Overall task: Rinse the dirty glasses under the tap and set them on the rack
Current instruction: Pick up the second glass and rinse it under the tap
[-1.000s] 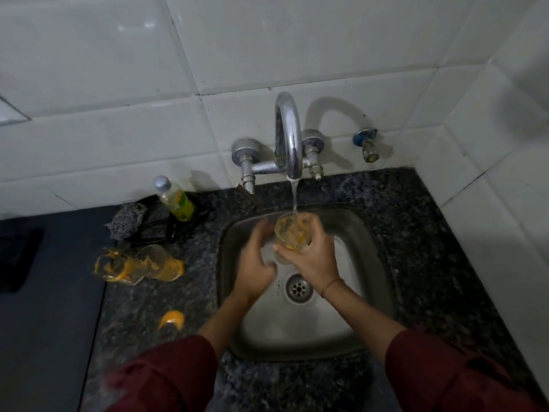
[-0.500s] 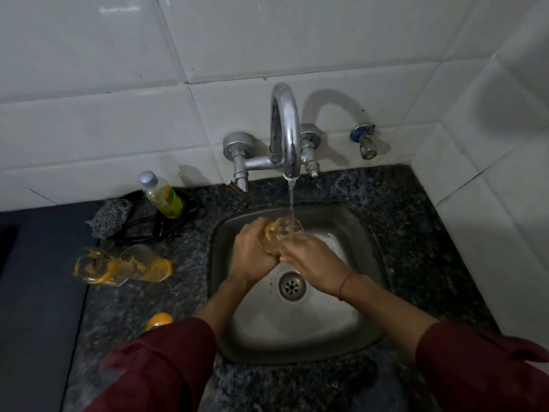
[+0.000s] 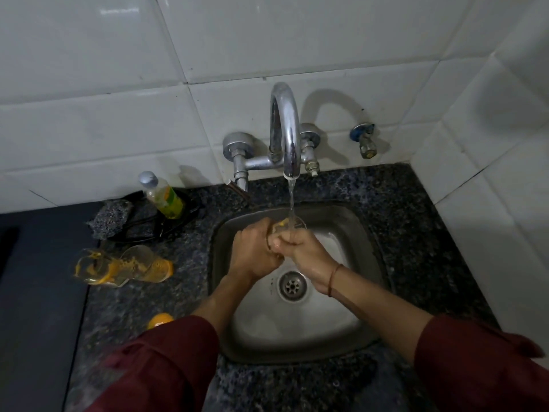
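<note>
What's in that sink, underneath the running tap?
In the sink, the left hand and right hand grip a glass with orange residue under the water stream. The drain shows below them. The hands cover most of the glass, so its inside is hidden.

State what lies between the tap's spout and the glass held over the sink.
In the head view, only a thin stream of water runs from the spout down onto the glass.

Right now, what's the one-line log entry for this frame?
phase: rinsing | left hand, right hand: grip clear orange-stained glass | chrome tap: running over steel sink | waiting: two dirty glasses lying on granite counter
</note>
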### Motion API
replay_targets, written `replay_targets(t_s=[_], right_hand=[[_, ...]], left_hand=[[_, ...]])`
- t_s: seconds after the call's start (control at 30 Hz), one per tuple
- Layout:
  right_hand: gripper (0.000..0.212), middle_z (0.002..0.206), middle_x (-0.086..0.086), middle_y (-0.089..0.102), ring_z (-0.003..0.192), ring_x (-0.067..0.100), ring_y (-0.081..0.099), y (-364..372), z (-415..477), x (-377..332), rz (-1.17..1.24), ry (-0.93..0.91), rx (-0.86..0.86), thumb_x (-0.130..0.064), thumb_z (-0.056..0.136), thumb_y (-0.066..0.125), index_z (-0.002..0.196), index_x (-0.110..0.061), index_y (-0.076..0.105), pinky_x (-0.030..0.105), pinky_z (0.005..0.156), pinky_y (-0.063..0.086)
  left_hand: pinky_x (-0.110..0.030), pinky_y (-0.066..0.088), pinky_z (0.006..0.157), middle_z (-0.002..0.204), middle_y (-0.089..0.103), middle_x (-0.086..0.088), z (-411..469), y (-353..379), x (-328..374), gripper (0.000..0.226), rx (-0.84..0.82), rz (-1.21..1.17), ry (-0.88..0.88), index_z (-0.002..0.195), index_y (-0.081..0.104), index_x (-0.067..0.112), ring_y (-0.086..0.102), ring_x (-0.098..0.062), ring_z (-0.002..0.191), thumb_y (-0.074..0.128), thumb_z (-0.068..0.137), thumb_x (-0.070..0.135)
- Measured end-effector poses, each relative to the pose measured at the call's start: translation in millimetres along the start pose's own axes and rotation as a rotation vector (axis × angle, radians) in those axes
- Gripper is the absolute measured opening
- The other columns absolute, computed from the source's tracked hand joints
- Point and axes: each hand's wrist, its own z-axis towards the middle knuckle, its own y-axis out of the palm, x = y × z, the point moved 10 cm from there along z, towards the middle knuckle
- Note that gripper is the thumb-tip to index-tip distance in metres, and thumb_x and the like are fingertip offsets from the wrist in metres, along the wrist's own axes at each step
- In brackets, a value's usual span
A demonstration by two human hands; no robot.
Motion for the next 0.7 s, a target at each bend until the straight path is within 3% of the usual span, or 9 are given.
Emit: replay_targets(t_s=[0.03,0.17,0.23,0.37,0.43,0.5,0.57,0.63,0.7], right_hand=[[0.014,0.096,-0.001,0.073,0.094,0.013,0.066,-1,-2,1,-0.022,-0.031,0.023,-0.014,0.098,0.060,0.098,-0.012,0.074,0.034,0.088,0.051],[0.028,0.097,0.001,0.074,0.093,0.012,0.058,-3,-23,-35,-0.765,-0.500,-0.043,-0.036,0.097,0.052,0.093,-0.016,0.071,0.035,0.087,0.040],[0.032,0.092,0.001,0.075,0.089,0.013,0.060,-6,-23,-37,-0.689,-0.432,-0.038,-0.039,0.096,0.052,0.090,-0.015,0.072,0.039,0.085,0.043],[0.016,0.084,-0.001,0.074,0.086,0.019,0.070,-17,-11,-3,-0.107,0.094,0.368,-0.030,0.084,0.061,0.083,-0.018,0.072,0.044,0.083,0.057],[0.010,0.088,0.000,0.074,0.087,0.018,0.069,-10,-10,-19,-0.278,-0.093,0.285,-0.019,0.088,0.063,0.084,-0.019,0.072,0.043,0.083,0.056],[0.013,0.102,0.005,0.074,0.096,0.021,0.067,8,-21,-38,-0.561,-0.398,-0.019,-0.017,0.093,0.063,0.100,-0.013,0.073,0.041,0.085,0.053],[0.021,0.111,0.009,0.072,0.102,0.024,0.065,6,-27,-37,-0.724,-0.523,-0.222,-0.021,0.095,0.062,0.107,-0.008,0.071,0.040,0.088,0.050],[0.018,0.105,0.007,0.073,0.096,0.023,0.065,-1,-26,-34,-0.728,-0.516,-0.169,-0.023,0.094,0.063,0.100,-0.008,0.072,0.037,0.082,0.048],[0.015,0.094,0.004,0.074,0.088,0.022,0.066,-10,-16,-29,-0.551,-0.357,0.058,-0.026,0.089,0.066,0.088,-0.012,0.073,0.035,0.076,0.048]], left_hand=[[-0.035,0.047,0.062,0.080,0.067,0.001,-1,-1,2,0.030,0.027,0.030,0.020,0.081,0.047,0.022,0.064,-0.026,0.072,0.071,0.069,0.035],[-0.037,0.058,0.073,0.083,0.072,0.008,6,4,-9,0.045,-0.172,-0.170,-0.037,0.088,0.067,0.021,0.069,-0.014,0.078,0.070,0.050,0.045],[-0.039,0.058,0.076,0.084,0.072,0.009,3,10,-7,0.045,-0.222,-0.209,-0.071,0.089,0.069,0.023,0.070,-0.013,0.080,0.074,0.047,0.037],[-0.041,0.054,0.060,0.077,0.066,0.004,-12,11,3,0.021,-0.018,-0.250,-0.072,0.081,0.053,0.021,0.064,-0.023,0.070,0.068,0.072,0.033],[-0.036,0.053,0.060,0.076,0.068,0.005,-10,9,-6,0.019,-0.037,-0.297,-0.099,0.080,0.057,0.022,0.066,-0.019,0.070,0.069,0.068,0.029],[-0.028,0.049,0.059,0.072,0.069,0.012,-6,10,-13,0.027,-0.227,-0.406,-0.115,0.078,0.066,0.022,0.064,-0.006,0.064,0.075,0.055,0.012],[-0.023,0.044,0.053,0.064,0.065,0.014,-8,16,-12,0.036,-0.417,-0.532,-0.108,0.076,0.069,0.012,0.058,-0.001,0.056,0.076,0.045,-0.006],[-0.023,0.048,0.057,0.069,0.069,0.013,-12,17,-12,0.042,-0.428,-0.558,-0.131,0.083,0.070,0.015,0.063,-0.001,0.060,0.081,0.047,-0.006],[-0.026,0.052,0.068,0.083,0.073,0.011,-10,15,-12,0.044,-0.295,-0.411,-0.144,0.092,0.070,0.023,0.068,-0.004,0.075,0.089,0.054,0.011]])
